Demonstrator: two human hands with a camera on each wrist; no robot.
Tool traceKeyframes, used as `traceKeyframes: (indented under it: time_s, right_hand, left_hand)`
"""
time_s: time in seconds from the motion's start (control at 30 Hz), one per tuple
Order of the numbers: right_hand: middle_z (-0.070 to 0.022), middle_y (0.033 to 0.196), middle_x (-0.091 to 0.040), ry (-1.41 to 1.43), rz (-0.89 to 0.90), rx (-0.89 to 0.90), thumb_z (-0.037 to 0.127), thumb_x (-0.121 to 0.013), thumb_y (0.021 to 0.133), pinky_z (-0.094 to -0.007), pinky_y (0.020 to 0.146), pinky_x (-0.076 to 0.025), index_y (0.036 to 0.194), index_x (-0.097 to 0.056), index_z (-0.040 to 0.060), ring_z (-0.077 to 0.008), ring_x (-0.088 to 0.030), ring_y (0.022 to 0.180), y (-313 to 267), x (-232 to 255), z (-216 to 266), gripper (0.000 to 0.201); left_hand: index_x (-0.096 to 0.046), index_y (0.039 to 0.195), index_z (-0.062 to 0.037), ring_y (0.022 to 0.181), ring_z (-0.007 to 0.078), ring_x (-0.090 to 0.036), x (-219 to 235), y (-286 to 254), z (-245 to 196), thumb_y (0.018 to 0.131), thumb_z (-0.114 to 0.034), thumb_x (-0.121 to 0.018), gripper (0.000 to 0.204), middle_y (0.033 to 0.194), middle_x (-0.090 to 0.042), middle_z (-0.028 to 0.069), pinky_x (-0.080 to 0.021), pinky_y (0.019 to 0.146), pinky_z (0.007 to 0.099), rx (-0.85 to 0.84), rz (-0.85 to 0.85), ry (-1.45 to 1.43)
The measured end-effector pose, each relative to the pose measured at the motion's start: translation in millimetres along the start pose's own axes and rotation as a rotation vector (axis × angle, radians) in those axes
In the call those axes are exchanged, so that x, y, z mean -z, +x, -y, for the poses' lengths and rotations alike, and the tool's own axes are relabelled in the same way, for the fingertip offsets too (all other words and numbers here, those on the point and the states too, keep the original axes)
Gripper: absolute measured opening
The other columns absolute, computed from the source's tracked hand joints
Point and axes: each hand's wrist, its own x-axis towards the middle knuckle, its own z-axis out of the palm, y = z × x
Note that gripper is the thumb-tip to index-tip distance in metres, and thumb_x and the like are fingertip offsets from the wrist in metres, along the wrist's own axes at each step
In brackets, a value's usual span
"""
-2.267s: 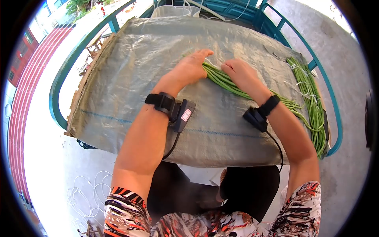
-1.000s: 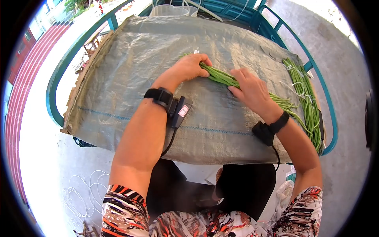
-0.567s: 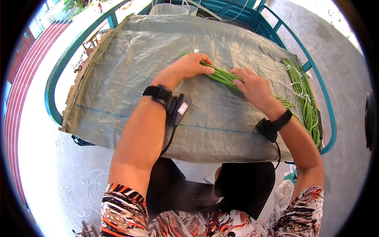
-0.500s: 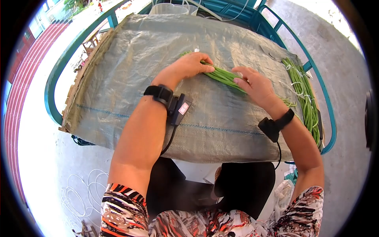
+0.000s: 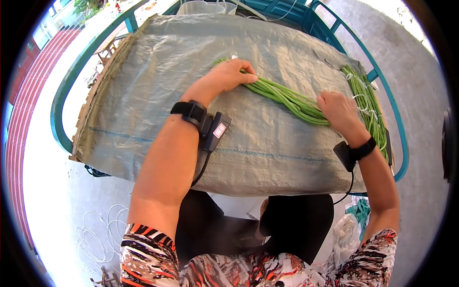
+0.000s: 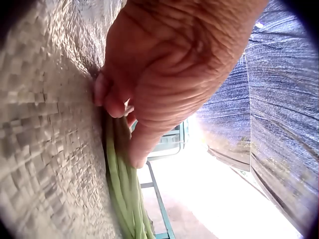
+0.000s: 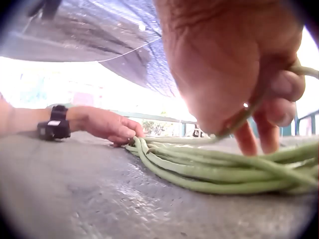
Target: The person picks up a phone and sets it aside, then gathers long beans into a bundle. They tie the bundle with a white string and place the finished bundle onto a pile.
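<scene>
In the head view, the left hand (image 5: 225, 77) grips a bundle of long green beans (image 5: 287, 99) near its left end, on the woven sheet. In the left wrist view, the thumb of that hand (image 6: 174, 69) lies along the beans (image 6: 124, 191). Further right, the right hand (image 5: 340, 112) is over the right part of the bundle, whose far end it covers. The right wrist view shows the right hand (image 7: 229, 64) with fingers curled round one bean that rises from the bundle (image 7: 214, 174); two other fingertips reach down to the beans.
A second bean bundle (image 5: 364, 98) with white ties lies at the sheet's right edge. The grey woven sheet (image 5: 167, 95) covers the surface between teal rails (image 5: 62, 95). Clear containers (image 5: 201, 7) stand at the back. Plastic bags (image 5: 346, 232) lie below at the right.
The right hand has moved right and slightly down along the beans, uncovering more of the bundle's middle. The left hand keeps its hold near the left end.
</scene>
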Motion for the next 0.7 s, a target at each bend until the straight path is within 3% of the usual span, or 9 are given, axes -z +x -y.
traceKeyframes:
  time_s: [0.1,0.2,0.33,0.43,0.63,0.7]
  right_hand:
    - [-0.0090,0.088,-0.062,-0.017,-0.315,0.227,0.031,-0.057,0.086,-0.0405,0.071,-0.048,0.094,-0.062,0.0113,-0.0287,-0.060,0.085,-6,-4,4,0.022]
    - [-0.0062,0.089,-0.058,0.313,-0.362,0.381,0.026,-0.063,0.082,-0.0367,0.069,-0.049,0.093,-0.060,0.0120,-0.0252,-0.058,0.087,-15,0,26,0.017]
    - [-0.0065,0.083,-0.054,0.178,-0.415,0.493,0.021,-0.068,0.076,-0.0348,0.066,-0.047,0.089,-0.058,0.0093,-0.0222,-0.057,0.085,-21,-8,38,0.020]
    - [-0.0062,0.083,-0.053,0.067,-0.445,0.533,0.020,-0.069,0.073,-0.0338,0.064,-0.047,0.087,-0.057,0.0093,-0.0214,-0.057,0.084,-18,-9,35,0.021]
    - [-0.0044,0.087,-0.054,0.176,-0.272,0.404,0.012,-0.066,0.074,-0.0358,0.067,-0.046,0.087,-0.057,0.0096,-0.0223,-0.056,0.089,-17,-15,32,0.015]
    - [-0.0056,0.093,-0.055,0.182,-0.380,0.446,0.011,-0.065,0.075,-0.0381,0.073,-0.046,0.098,-0.057,0.0102,-0.0240,-0.055,0.094,-14,-17,26,0.024]
  left_hand:
    - [-0.065,0.101,-0.0086,0.087,0.0165,-0.056,1,0,-1,0.086,-0.033,-0.065,0.029,0.096,-0.062,0.0055,-0.043,0.075,0.0303,0.000,0.024,0.002]
    - [-0.064,0.099,-0.0080,0.086,0.0162,-0.055,0,0,-5,0.086,-0.032,-0.065,0.027,0.093,-0.061,0.0053,-0.043,0.075,0.0297,0.016,0.019,-0.010]
    - [-0.064,0.097,-0.0078,0.086,0.0164,-0.055,0,0,-6,0.086,-0.031,-0.064,0.026,0.093,-0.061,0.0052,-0.042,0.075,0.0293,0.057,0.026,-0.020]
    - [-0.064,0.097,-0.0080,0.086,0.0167,-0.055,-2,2,-1,0.086,-0.030,-0.065,0.025,0.093,-0.061,0.0049,-0.042,0.076,0.0293,-0.011,0.018,-0.009]
    - [-0.063,0.098,-0.0088,0.090,0.0176,-0.055,-3,5,4,0.083,-0.026,-0.069,0.024,0.095,-0.061,0.0056,-0.042,0.079,0.0303,-0.051,0.022,-0.003]
    - [-0.063,0.099,-0.0089,0.092,0.0182,-0.055,-2,3,1,0.082,-0.025,-0.070,0.024,0.097,-0.061,0.0063,-0.042,0.080,0.0309,-0.030,0.026,0.016]
